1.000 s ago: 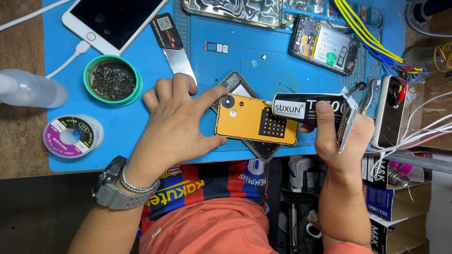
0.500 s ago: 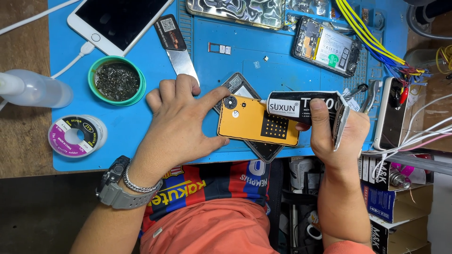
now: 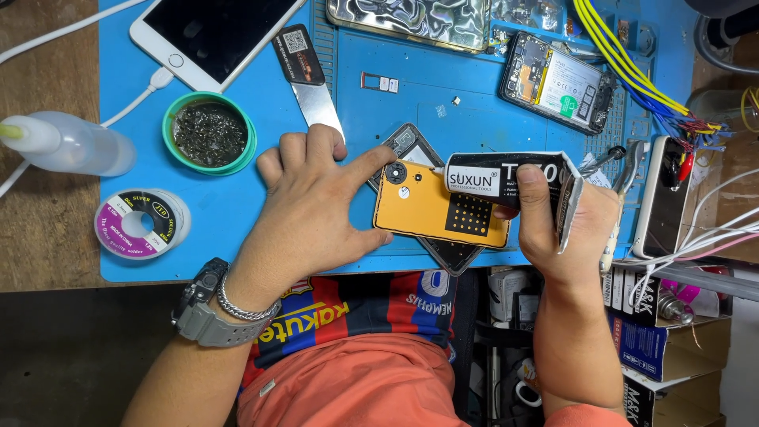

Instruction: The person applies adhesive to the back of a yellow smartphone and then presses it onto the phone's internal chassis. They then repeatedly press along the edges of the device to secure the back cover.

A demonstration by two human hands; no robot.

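An orange phone back cover [image 3: 431, 207] lies on a dark phone [image 3: 451, 253] at the front edge of the blue work mat [image 3: 237, 229]. My left hand [image 3: 312, 209] presses on the cover's left end, index finger beside the camera hole. My right hand [image 3: 557, 229] grips a black and white glue tube [image 3: 514, 180] by its flat end. The tube's tip rests at the cover's right end, over a dotted black patch [image 3: 468, 215].
On the mat lie a white phone [image 3: 209, 32] on a cable, a metal pry tool [image 3: 308, 75], a green tin of wire wool [image 3: 209, 133], a solder spool [image 3: 138, 223], an opened phone [image 3: 557, 83] and a shiny panel [image 3: 407, 20]. A plastic bottle [image 3: 67, 142] lies left; wires crowd the right.
The glue tube in my right hand has shifted slightly left over the cover's right end. My left hand has stayed pressed on the cover.
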